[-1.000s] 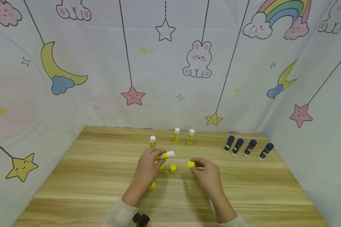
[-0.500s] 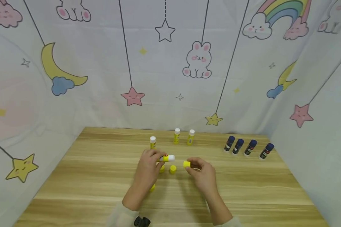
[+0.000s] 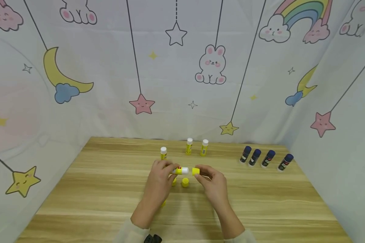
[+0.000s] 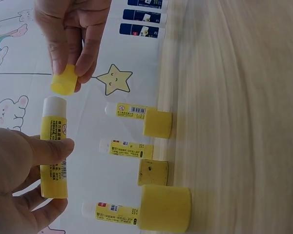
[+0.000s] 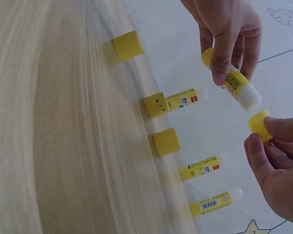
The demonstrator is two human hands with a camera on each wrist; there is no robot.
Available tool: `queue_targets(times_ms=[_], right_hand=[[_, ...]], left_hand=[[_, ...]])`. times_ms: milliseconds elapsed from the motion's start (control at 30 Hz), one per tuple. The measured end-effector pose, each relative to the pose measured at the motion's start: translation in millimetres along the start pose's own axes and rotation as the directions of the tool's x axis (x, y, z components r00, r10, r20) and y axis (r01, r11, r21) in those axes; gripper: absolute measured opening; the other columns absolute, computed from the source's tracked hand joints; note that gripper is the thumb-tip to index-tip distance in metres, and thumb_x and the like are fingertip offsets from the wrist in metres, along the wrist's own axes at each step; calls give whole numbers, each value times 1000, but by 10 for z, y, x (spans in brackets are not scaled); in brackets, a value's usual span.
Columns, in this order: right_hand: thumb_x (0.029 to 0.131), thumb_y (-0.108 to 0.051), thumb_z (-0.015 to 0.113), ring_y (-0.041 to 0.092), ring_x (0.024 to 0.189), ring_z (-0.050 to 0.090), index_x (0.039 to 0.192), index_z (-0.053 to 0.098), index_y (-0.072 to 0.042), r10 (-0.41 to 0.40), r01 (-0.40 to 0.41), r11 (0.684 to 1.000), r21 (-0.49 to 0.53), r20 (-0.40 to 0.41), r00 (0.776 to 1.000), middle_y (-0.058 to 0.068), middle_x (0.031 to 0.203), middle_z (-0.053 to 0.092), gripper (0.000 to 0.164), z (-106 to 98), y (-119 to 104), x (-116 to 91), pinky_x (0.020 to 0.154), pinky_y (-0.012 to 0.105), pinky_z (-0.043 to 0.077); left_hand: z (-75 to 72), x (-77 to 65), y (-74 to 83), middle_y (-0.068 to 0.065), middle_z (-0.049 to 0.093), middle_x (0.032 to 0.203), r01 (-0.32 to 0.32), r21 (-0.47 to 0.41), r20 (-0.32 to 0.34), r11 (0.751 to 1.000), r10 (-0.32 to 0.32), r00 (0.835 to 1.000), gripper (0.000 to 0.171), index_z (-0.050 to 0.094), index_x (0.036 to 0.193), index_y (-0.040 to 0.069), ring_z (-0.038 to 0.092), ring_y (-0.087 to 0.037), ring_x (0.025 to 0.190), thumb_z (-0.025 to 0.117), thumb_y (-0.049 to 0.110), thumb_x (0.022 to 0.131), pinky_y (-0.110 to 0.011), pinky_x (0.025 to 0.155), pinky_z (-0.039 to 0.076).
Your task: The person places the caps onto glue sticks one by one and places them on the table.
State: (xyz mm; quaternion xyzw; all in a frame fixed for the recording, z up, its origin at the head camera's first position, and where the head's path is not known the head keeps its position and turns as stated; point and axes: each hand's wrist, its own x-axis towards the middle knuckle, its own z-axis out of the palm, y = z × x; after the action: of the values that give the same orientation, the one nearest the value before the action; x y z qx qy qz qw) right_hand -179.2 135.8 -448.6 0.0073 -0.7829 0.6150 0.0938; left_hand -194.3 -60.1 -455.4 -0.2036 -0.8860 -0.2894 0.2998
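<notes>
My left hand (image 3: 160, 177) grips a yellow glue stick (image 4: 53, 156) around its body, its white end pointing right. My right hand (image 3: 214, 184) pinches a yellow cap (image 3: 196, 171) between thumb and fingers. In the head view the cap lines up with the white end across a small gap; the left wrist view (image 4: 64, 80) also shows the cap apart from the stick. Below the hands, yellow caps (image 3: 185, 182) stand on the table, one of them partly hidden by my left wrist. Three uncapped yellow glue sticks (image 3: 189, 147) stand upright farther back.
Several dark blue glue sticks (image 3: 267, 158) stand in a row at the table's back right. A wood-grain table (image 3: 276, 209) reaches back to a white patterned curtain (image 3: 170, 74). A black device (image 3: 152, 239) shows by my left sleeve at the bottom.
My right hand has moved left with the yellow cap, closing most of the gap to the glue stick. The glue stick has levelled out and shifted slightly right and down.
</notes>
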Motion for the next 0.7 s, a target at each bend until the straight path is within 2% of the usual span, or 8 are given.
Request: queue_targets(times_ms=[367,700], right_hand=[[90,-1,75,23,109,68,114,75,-8,-7,7,1000,7,1,1000,6,113,74,25,73,-72,27,87,26,59],[91,-3,74,23,109,68,116,74,-7,5,-5,1000,16,27,1000,6,114,74,25,80,-88,8,87,26,59]], left_hand=[[-20,7,40,0,67,102,-12,3,10,1000,12,1000,36,80,104,15,55,-19,93,89,1,72,-28,78,55],[-24,6,52,-1,67,102,-17,14,-9,1000,17,1000,36,80,103,15,55,-20,92,89,0,71,-29,77,55]])
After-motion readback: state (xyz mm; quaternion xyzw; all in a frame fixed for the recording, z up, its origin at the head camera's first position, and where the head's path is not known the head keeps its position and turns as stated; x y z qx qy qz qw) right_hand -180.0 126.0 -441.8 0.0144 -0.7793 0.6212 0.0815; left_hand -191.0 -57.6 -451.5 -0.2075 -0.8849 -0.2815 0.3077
